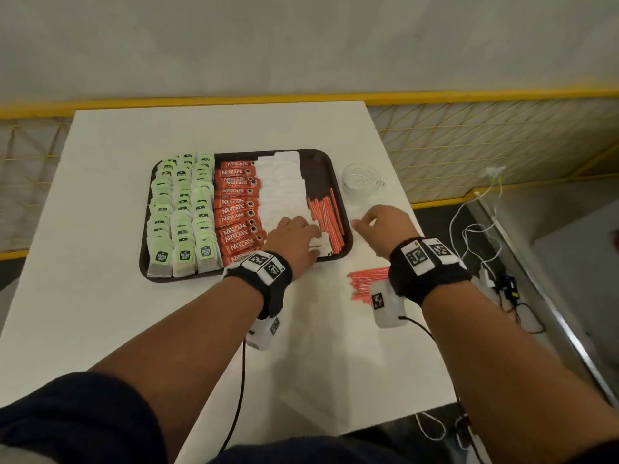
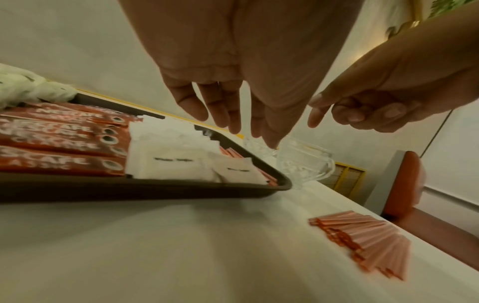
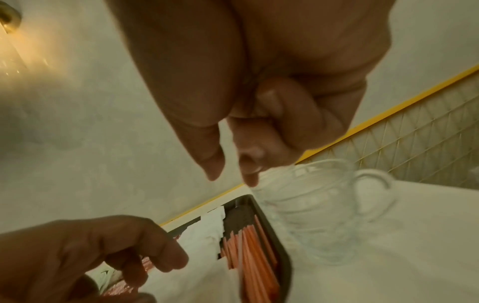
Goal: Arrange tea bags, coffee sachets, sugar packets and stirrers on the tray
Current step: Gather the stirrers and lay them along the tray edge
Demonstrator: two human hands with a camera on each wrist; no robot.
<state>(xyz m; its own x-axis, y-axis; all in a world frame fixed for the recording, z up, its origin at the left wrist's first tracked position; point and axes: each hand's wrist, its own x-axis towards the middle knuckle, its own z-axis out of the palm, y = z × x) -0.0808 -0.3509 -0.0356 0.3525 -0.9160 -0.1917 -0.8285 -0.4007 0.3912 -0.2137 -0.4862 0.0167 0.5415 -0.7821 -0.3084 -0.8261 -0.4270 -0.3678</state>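
Note:
A dark brown tray [image 1: 316, 160] holds rows of green tea bags [image 1: 181, 212], red coffee sachets [image 1: 237, 209], white sugar packets [image 1: 281, 192] and, along its right side, orange stirrers [image 1: 325, 216]. My left hand [image 1: 308, 241] hovers over the nearest sugar packets [image 2: 168, 162] with straight fingers [image 2: 233, 123] and holds nothing. To the right of the tray is my right hand [image 1: 360, 226], just above the table. Its thumb and forefinger [image 3: 250, 180] point down a little apart, the other fingers are curled into the palm, and it holds nothing.
A loose pile of orange stirrers [image 1: 366, 283] lies on the white table under my right wrist. An empty glass cup [image 1: 360, 180] stands beyond my right hand, close to the tray's right rim. Cables hang off the table's right edge.

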